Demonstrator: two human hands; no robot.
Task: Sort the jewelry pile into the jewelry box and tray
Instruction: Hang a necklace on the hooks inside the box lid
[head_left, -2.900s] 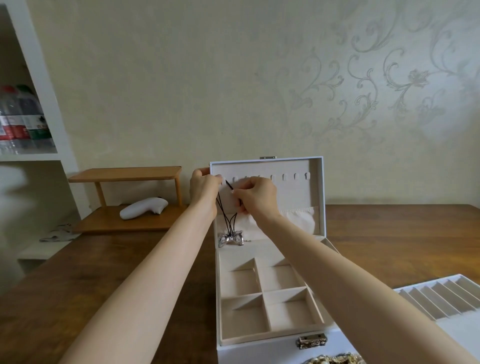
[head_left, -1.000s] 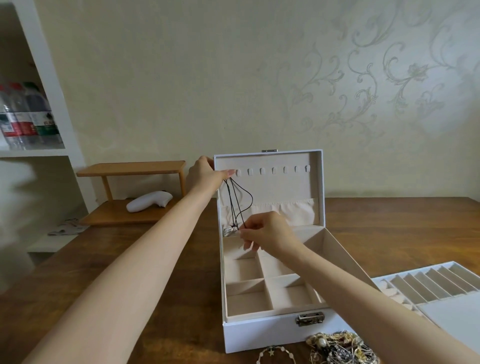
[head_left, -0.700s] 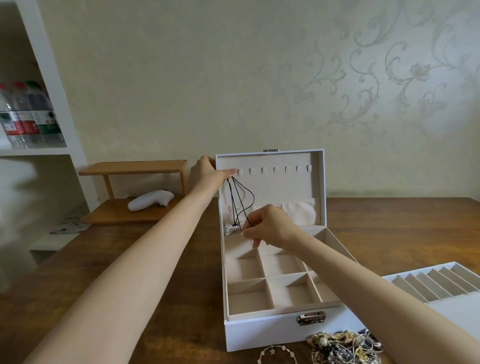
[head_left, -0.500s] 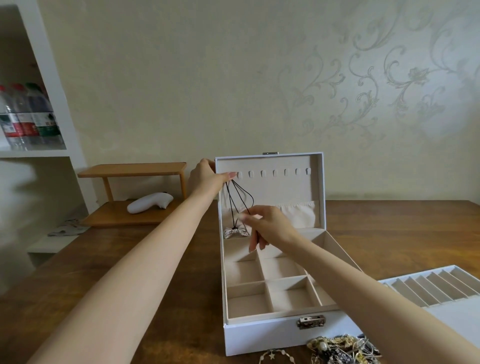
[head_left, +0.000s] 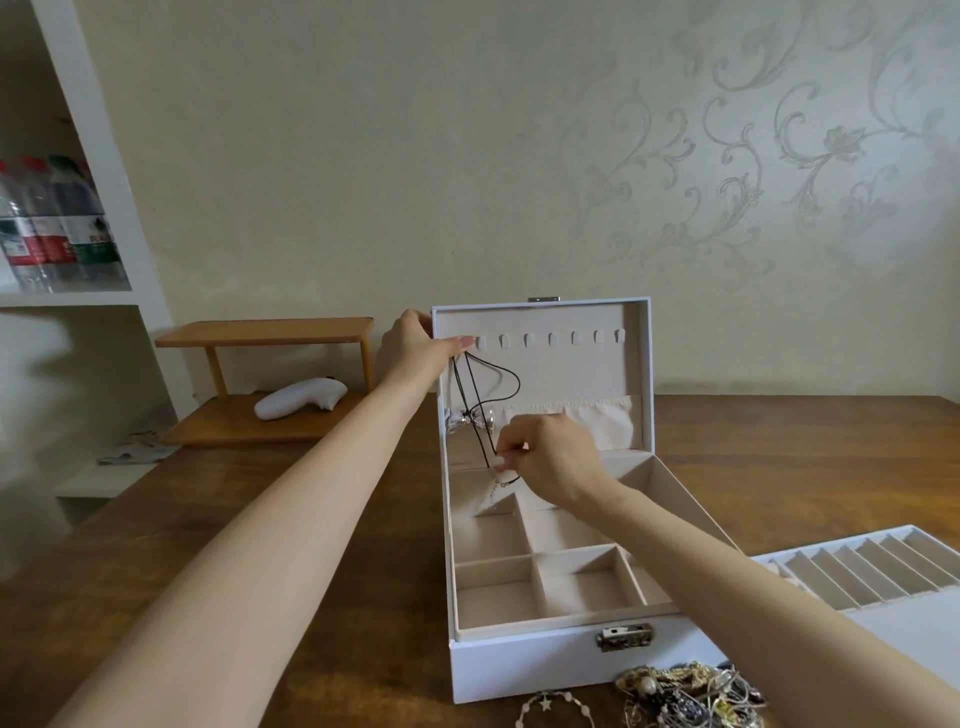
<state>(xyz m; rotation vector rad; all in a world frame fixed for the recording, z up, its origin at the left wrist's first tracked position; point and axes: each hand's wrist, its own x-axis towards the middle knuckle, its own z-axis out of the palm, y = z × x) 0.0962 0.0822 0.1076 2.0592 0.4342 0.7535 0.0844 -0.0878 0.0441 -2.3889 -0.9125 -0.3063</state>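
A white jewelry box (head_left: 530, 670) stands open, its lid upright with a row of small hooks. A black cord necklace (head_left: 470, 395) with a silver bow pendant hangs from the leftmost hook. My left hand (head_left: 415, 348) grips the lid's upper left edge, thumb by that hook. My right hand (head_left: 545, 457) pinches the cord's lower end with its small clasp chain, just above the box's rear compartment. A tangled jewelry pile (head_left: 685, 691) lies in front of the box, with a beaded star bracelet (head_left: 550, 709) beside it. The white slotted tray (head_left: 883, 566) sits to the right.
The wooden table (head_left: 260, 519) runs left and behind the box. A small wooden shelf (head_left: 265, 332) holding a white handheld device (head_left: 298, 397) stands at the back left. Water bottles (head_left: 52, 228) fill a white wall unit on the far left.
My right hand has let go of the pendant, moved lower and now pinches the cord's loose clasp end. The bow pendant hangs free against the lid. The left hand stays on the lid.
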